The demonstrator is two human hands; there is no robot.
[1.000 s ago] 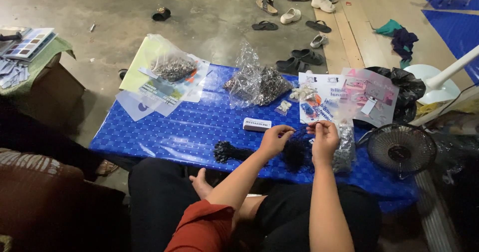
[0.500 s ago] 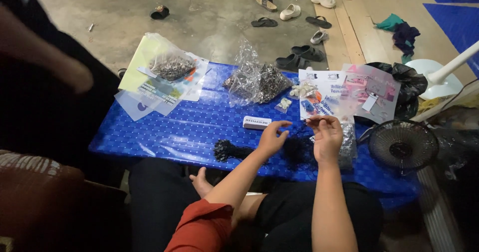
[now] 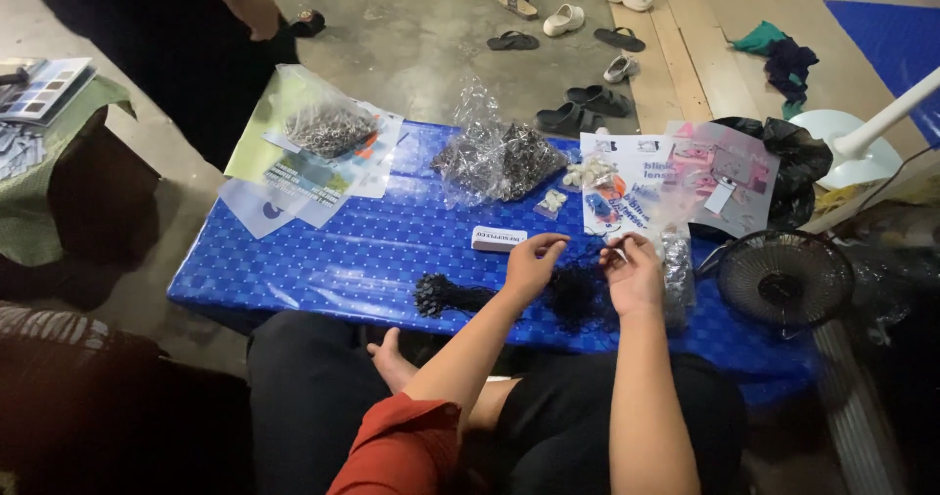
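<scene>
Head view: both hands (image 3: 583,270) pinch something too small to identify.

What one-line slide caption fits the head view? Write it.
Seated person's left hand and right hand work over black cords on a blue table, clear bags beside.

I see a dark tangled bundle of small black pieces (image 3: 576,289) lying flat on the blue table (image 3: 323,260), at its near edge.

Sandals (image 3: 573,17) litter the grey concrete floor (image 3: 411,35).
</scene>
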